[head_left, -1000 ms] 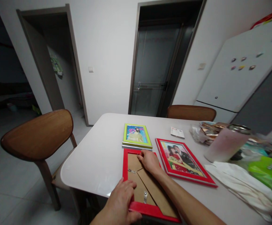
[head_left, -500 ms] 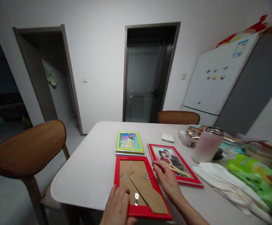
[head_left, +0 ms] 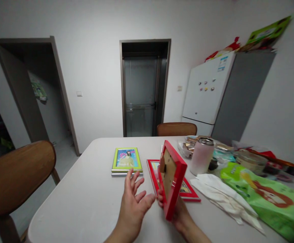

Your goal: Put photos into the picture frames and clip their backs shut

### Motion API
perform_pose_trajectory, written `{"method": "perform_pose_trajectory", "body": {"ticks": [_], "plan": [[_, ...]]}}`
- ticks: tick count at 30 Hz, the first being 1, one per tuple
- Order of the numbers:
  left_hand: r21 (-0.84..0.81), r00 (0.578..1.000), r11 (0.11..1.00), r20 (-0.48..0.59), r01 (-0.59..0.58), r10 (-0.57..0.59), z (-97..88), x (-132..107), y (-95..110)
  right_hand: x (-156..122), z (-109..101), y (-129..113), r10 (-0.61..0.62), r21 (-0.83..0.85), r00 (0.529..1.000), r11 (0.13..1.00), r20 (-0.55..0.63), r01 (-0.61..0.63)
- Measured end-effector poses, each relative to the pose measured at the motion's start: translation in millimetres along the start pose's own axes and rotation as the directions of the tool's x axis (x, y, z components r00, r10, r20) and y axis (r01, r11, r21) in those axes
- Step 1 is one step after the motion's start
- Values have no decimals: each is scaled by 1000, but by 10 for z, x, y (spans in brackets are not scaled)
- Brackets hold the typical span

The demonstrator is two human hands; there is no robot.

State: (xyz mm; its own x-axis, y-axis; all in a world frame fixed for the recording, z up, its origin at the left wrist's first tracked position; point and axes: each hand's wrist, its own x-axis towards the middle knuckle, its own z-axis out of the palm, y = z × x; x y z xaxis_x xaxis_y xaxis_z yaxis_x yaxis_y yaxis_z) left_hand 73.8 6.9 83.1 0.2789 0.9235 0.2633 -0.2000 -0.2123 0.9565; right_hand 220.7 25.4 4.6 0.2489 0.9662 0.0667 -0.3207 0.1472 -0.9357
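My right hand (head_left: 179, 216) grips a red picture frame (head_left: 172, 178) by its lower edge and holds it upright above the white table (head_left: 86, 202), its brown cardboard back turned to the left. My left hand (head_left: 134, 202) hovers open just left of the frame, fingers spread, touching nothing. Behind the lifted frame a second red frame (head_left: 189, 194) with a photo lies flat on the table. A green frame (head_left: 126, 159) with a photo lies further back to the left, on top of a silver frame.
A frosted pink jar (head_left: 202, 156), white cloth (head_left: 220, 192) and a green bag (head_left: 270, 195) crowd the table's right side. Wooden chairs stand at the left (head_left: 12, 179) and the far side (head_left: 176, 129). A white fridge (head_left: 207, 96) stands behind.
The red frame lay face down under both hands; now my right hand has raised it upright and my left hand has let go. The view has tilted up and shifted right.
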Motion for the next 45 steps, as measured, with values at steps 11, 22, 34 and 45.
{"method": "perform_pose_trajectory", "body": {"ticks": [11, 22, 34, 45], "plan": [[-219, 956, 933, 132, 285, -261, 482, 458, -396, 811, -1383, -515, -193, -873, 957, 478, -217, -102], [352, 952, 907, 110, 232, -286, 221, 332, -798, 971, -1331, -442, -168, -995, 986, 97, 13, 29], [909, 993, 402, 92, -114, 73, -789, 986, -745, 362, -120, -386, -340, -886, 882, 217, 325, 410], [921, 954, 352, 64, -170, 292, -654, 60, -175, -183, 945, -141, -87, -208, 968, 968, 237, 138]]}}
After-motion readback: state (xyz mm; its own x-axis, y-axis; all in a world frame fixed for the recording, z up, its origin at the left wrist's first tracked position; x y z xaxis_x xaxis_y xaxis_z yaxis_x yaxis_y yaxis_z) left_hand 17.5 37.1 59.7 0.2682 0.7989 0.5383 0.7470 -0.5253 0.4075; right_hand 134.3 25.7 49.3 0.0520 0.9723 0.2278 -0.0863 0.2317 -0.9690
